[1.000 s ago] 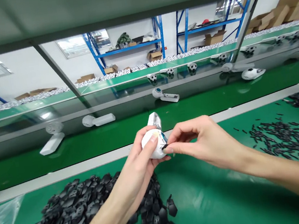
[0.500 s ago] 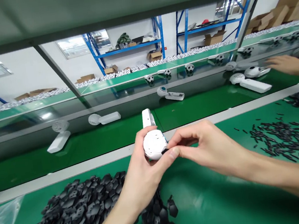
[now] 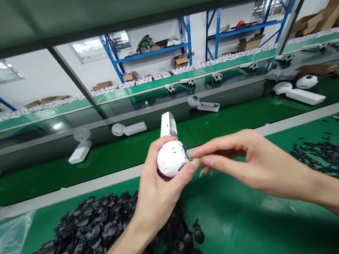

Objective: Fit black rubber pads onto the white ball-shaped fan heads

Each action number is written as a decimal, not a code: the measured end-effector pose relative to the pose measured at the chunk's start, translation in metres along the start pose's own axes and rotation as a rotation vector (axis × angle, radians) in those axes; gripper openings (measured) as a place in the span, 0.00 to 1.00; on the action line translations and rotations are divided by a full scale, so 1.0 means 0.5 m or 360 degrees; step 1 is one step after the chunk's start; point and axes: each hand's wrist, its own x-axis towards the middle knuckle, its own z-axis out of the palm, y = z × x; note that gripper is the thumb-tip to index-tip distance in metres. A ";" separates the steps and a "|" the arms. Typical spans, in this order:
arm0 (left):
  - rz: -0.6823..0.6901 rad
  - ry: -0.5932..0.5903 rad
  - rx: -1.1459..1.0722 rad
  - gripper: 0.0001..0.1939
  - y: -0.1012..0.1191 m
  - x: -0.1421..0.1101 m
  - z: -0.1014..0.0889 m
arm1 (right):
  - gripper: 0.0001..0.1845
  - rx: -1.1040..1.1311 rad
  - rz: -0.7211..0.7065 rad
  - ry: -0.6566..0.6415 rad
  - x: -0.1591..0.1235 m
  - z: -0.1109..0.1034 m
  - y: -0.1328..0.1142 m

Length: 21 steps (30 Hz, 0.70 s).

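My left hand [image 3: 160,178] is wrapped around the round head of a white handheld fan [image 3: 171,156], its handle pointing up and away. Slots show on the head's white shell, and a bit of blue shows on its right side. The left thumb presses the lower right rim. My right hand [image 3: 249,162] is beside that rim with thumb and forefinger pinched together near the left thumb tip; whatever sits between them is too small to make out. Below my left arm lies a heap of black angular plastic pieces [image 3: 98,228].
Across the green belt [image 3: 142,159] lie more white fans [image 3: 79,152]. Small black strips [image 3: 333,159] are scattered on the green worktable [image 3: 233,235] at right. Another person's hand [image 3: 315,70] reaches over the belt. A clear plastic bag [image 3: 10,243] lies at left.
The fan is turned slightly, so more of its blue inside shows. My right fingers have shifted a little right of the rim. The view has swung slightly left.
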 end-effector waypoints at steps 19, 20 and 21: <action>0.0079 -0.0142 0.0094 0.22 -0.003 0.023 -0.019 | 0.28 -0.0436 -0.0299 0.0134 0.002 0.020 0.066; 0.0054 -0.0221 0.0113 0.22 -0.004 0.019 -0.017 | 0.36 -0.0430 -0.0372 0.0046 0.006 0.011 0.069; 0.0023 -0.0302 0.0126 0.23 -0.005 0.015 -0.014 | 0.43 -0.0429 -0.0395 -0.0085 0.009 0.004 0.071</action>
